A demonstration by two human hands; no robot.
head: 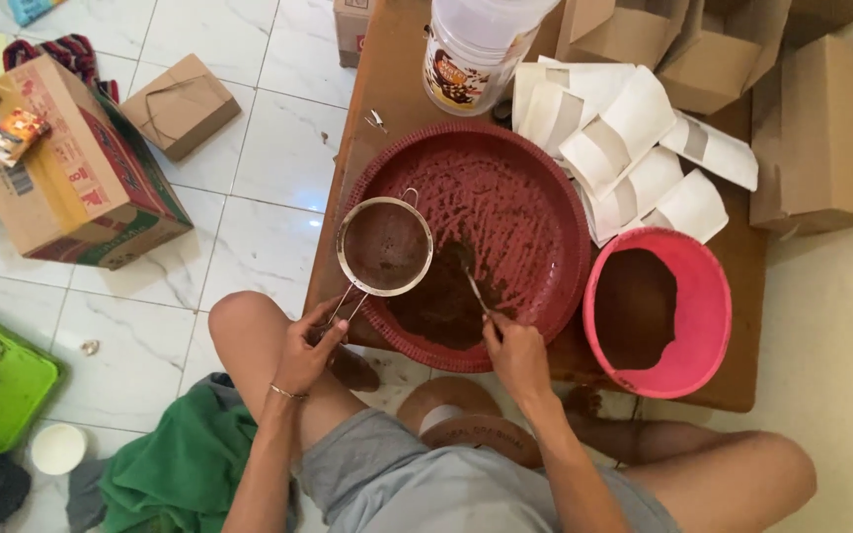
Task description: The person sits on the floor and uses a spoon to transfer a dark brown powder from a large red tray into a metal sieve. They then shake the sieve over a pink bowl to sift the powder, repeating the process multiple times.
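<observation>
Two hands are engaged: my left hand (306, 347) is clenched on the sieve (384, 247) handle, holding the mesh over the left rim of the red tray (525, 188); my right hand (515, 353) grips a spoon (475, 289) dipped into the brown powder (441, 311). I would keep the sieve level above the tray and load small spoonfuls to limit spillage.

one sieve (384, 246), two basins (545, 188), one spoon (476, 290)
</observation>
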